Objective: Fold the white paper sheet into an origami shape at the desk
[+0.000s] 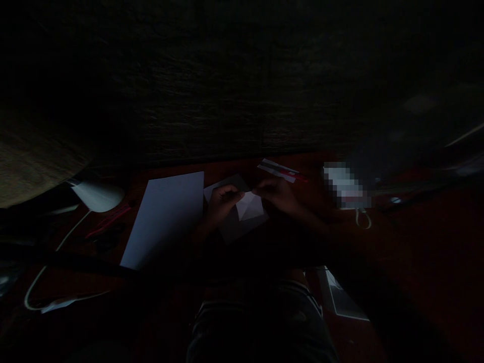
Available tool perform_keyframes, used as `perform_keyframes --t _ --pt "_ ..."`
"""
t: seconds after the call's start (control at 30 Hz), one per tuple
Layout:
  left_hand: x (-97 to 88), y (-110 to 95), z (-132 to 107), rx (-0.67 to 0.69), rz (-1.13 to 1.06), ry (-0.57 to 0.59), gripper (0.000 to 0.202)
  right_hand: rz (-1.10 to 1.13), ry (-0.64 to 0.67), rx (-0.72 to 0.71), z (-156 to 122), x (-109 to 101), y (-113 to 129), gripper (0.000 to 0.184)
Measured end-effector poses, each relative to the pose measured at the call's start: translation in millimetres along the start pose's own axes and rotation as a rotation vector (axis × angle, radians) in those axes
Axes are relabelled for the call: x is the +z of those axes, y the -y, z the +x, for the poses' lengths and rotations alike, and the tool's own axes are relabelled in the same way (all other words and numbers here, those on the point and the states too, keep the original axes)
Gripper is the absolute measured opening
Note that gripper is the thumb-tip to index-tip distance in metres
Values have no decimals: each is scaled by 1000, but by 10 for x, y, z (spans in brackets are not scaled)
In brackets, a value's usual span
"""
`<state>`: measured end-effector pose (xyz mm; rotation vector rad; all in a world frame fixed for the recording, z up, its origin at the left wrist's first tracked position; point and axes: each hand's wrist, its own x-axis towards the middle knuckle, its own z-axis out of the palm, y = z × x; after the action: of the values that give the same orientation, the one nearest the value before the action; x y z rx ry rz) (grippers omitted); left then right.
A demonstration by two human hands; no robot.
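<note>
The person's dark trousers (260, 322) fill the bottom of the view, with the lap close under the camera. Beyond them, a folded paper (249, 205) lies at the middle of the desk, a pale diamond of creased flaps resting on a larger, shadowed square of the same sheet. Both hands are closed narrowly on it. The left hand (223, 201) has its fingers curled over the paper's left side, and the right hand (274, 194) comes in from the right, its fingertips (257, 190) pinching near the top point of the diamond. The 2 hands nearly meet there. Just left of the fold lies a large blank white sheet (164, 219), almost touching the folded paper. Farther left are a white lamp shade (98, 195), red pens (109, 222) and a pale cord (41, 287) looping down the desk. Above the right hand, a striped paper strip (278, 170) lies over a red pen (298, 177). To the right sits a pixelated object (346, 186), too blurred to name, with a small loop (363, 219) hanging below it. A pale sheet (338, 295) lies in shadow beside the lap, on the dark reddish desk (423, 252).
</note>
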<state>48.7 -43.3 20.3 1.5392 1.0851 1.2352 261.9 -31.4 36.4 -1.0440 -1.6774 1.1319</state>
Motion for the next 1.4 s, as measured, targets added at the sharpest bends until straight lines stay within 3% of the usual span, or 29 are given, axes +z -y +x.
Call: perform_keyframes --t 0.13,0.3,0.43,0.6,0.67,0.77,0.9,0.97,1.07,1.23,1.4 --pt "-22 46 25 -79 -33 2 32 48 2 63 12 -22 26 37" --pt "-39 75 27 -81 -5 75 35 61 52 159 33 -72 -6 32" --pt "-110 39 42 92 25 146 33 65 59 240 41 -151 -57 13" --pt "-174 -14 61 462 192 352 35 18 112 275 34 -180 -67 12" --pt "-167 -9 58 519 253 420 26 -31 136 260 32 -168 -72 11" --pt "-152 15 46 473 320 445 17 -133 168 224 29 -157 -92 14" --pt "-152 37 37 334 416 358 14 -310 136 91 22 -201 -107 22" --pt "-152 44 35 265 457 305 15 -333 121 -8 18 -246 -101 34" --pt "-142 53 34 190 481 251 17 -275 198 -80 7 -307 -83 45" --pt "-132 60 41 139 488 250 16 -221 379 -73 -15 -312 -100 42" --pt "-142 62 49 162 465 279 18 -254 294 -96 -1 -244 -181 27"
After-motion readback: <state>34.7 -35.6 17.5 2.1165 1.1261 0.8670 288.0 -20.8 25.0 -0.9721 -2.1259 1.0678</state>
